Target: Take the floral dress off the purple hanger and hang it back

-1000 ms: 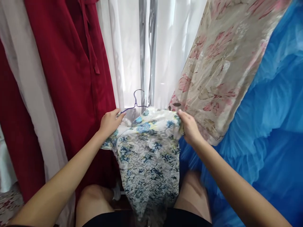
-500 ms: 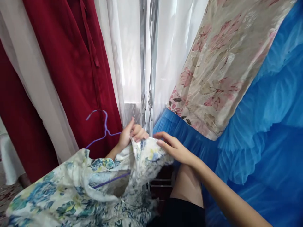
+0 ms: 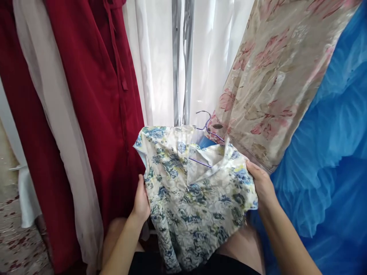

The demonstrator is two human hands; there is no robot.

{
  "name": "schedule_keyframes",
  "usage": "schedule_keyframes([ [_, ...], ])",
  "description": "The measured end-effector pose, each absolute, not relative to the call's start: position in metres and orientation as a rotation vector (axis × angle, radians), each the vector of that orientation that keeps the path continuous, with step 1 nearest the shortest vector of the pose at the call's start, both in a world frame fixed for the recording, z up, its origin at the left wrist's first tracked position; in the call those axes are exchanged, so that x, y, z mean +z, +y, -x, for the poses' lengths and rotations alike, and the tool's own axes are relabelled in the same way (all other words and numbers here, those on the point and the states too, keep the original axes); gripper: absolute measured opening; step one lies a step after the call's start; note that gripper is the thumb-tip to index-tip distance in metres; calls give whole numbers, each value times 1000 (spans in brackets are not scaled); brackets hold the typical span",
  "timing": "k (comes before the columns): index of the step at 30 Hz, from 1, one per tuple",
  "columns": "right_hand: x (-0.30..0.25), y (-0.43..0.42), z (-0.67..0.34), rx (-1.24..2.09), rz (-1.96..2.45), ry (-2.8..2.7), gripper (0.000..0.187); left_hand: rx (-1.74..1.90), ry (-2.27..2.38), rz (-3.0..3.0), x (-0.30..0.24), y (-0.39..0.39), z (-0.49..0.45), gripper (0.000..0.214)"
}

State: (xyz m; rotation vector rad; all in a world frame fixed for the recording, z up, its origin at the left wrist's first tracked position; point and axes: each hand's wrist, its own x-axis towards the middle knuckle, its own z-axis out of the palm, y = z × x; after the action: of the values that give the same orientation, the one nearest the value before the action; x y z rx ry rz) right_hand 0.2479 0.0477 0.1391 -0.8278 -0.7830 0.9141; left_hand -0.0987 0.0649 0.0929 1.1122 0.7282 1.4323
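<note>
A white floral dress (image 3: 197, 206) with blue and yellow flowers hangs on a purple wire hanger (image 3: 205, 128), whose hook rises above the open neckline. My left hand (image 3: 141, 200) grips the garment's left side below the sleeve, thumb in front and fingers behind the cloth. At the other shoulder, my right hand (image 3: 260, 181) is closed on the sleeve edge, its fingers mostly hidden behind the fabric. The dress is spread between both hands, above my lap.
Dark red garments (image 3: 94, 114) and a pale sheer cloth (image 3: 61, 126) hang on the left. White curtains (image 3: 160, 65) and grey metal uprights (image 3: 187, 57) stand behind. A beige floral garment (image 3: 266, 84) and ruffled blue tulle (image 3: 318, 183) hang on the right. Patterned floor (image 3: 23, 233) shows lower left.
The dress has turned to face me and spread out, and its hanger hook has moved from left to right. My hands have parted from the shoulder area to opposite sides of the dress.
</note>
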Motion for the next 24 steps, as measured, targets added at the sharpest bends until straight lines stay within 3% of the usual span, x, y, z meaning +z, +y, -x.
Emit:
schedule_keyframes([
  [5, 161, 71, -217, 970, 814, -865, 32, 1725, 1075, -775, 48, 57, 112, 49],
  [13, 169, 51, -249, 1089, 929, -1086, 44, 1529, 1125, -754, 15, 18, 93, 53],
  [15, 162, 45, -252, 911, 1024, -1133, 44, 1473, 1143, -789, 1, 8, 87, 58],
  [19, 114, 18, -218, 29, 1062, -808, 43, 1461, 1198, -825, -22, -7, 80, 57],
  [21, 77, 1, -185, -138, 1034, -595, 33, 1467, 1204, -868, -23, -10, 78, 53],
  [22, 59, -5, -167, -38, 1047, -595, 26, 1463, 1203, -902, -22, -12, 76, 52],
  [24, 31, -11, -132, 516, 1103, -920, 32, 1439, 1194, -981, -17, -13, 73, 49],
])
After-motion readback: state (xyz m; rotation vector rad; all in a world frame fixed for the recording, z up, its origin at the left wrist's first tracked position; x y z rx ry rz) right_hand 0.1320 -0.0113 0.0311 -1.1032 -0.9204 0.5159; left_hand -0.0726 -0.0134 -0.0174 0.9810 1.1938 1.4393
